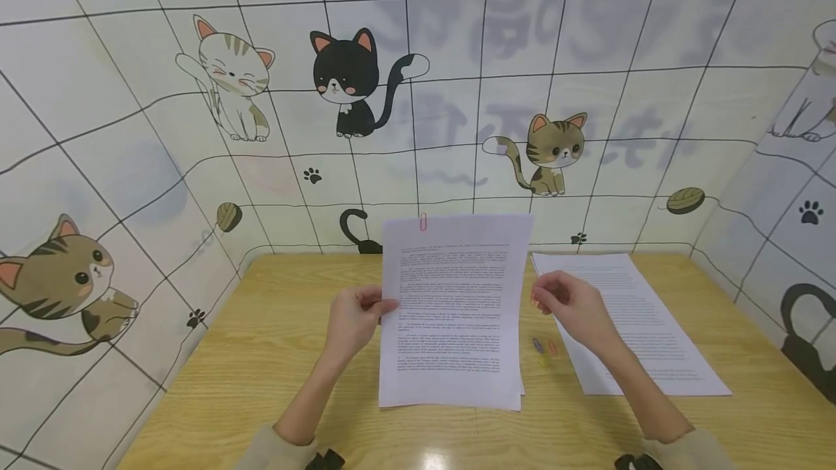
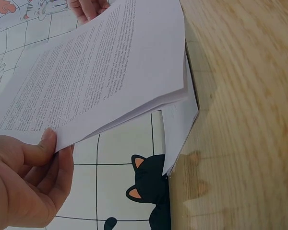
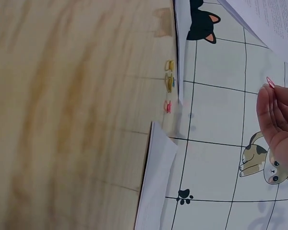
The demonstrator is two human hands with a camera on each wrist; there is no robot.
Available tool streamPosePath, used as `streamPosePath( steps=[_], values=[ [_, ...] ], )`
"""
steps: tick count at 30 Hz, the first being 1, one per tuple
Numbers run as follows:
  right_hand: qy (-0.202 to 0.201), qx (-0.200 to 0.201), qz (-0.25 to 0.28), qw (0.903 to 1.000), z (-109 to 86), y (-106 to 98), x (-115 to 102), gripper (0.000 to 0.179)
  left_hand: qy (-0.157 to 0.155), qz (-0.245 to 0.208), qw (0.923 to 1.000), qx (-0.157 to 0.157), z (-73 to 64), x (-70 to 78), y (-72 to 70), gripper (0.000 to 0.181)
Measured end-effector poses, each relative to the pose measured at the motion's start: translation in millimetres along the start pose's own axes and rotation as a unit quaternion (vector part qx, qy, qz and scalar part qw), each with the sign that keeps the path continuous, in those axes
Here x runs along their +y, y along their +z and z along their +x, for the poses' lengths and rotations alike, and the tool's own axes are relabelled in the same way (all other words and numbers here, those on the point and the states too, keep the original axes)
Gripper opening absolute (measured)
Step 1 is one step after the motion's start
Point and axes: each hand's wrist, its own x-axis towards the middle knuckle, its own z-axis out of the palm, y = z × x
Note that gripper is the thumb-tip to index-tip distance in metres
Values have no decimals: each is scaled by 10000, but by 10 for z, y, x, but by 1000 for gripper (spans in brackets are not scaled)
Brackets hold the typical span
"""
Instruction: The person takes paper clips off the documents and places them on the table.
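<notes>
My left hand [image 1: 353, 321] pinches the left edge of a printed sheaf of paper [image 1: 451, 310], thumb in front, holding it upright above the table. A pink paper clip [image 1: 423, 222] sits on the sheaf's top edge, left of its middle. In the left wrist view the sheaf's lower sheets fan slightly apart. Just off the sheaf's right edge, my right hand [image 1: 578, 307] pinches a red paper clip [image 3: 270, 82] between thumb and fingertips. Loose paper clips lie on the table below it: a purple one [image 1: 538, 345], a pink one [image 1: 552, 347] and a yellow one [image 1: 543, 361].
A printed paper stack [image 1: 640, 332] lies at the right on the wooden table [image 1: 261, 383]. More paper [image 2: 177, 132] lies on the table behind the held sheaf, mostly hidden in the head view. Behind the table stands a cat-patterned wall [image 1: 451, 114].
</notes>
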Motion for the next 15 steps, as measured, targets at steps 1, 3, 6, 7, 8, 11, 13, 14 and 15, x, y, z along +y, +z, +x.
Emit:
streamPosePath(
  steps=[1, 3, 6, 7, 8, 11, 13, 14, 15],
  values=[
    [15, -48, -9, 10000, -2, 4, 4, 5, -16, -1, 10000, -3, 0, -2, 0, 12],
    [32, -162, -39, 9999, -3, 12, 13, 5, -28, -5, 10000, -3, -1, -10, -1, 12],
    [55, -326, -148, 9993, 0, 20, 42, 5, -35, -13, 10000, 0, -2, -20, -4, 12],
    [53, -393, -184, 9990, 2, 21, 55, 5, -34, -25, 10000, 2, -2, -23, -5, 12],
    [63, -450, -208, 9988, 3, 23, 67, 5, -25, -23, 10000, 7, -1, -24, -7, 12],
    [109, -650, -261, 9975, -1, 28, 109, 5, -15, 4, 10000, 27, 1, -22, -13, 11],
    [136, -785, -267, 9965, -4, 30, 132, 5, -10, 23, 10000, 35, 1, -20, -17, 11],
    [161, -840, -269, 9960, -5, 32, 139, 5, -9, 31, 10000, 38, 1, -19, -19, 11],
    [173, -922, -279, 9952, -5, 31, 147, 5, -7, 30, 10000, 39, 1, -17, -21, 11]
  ],
)
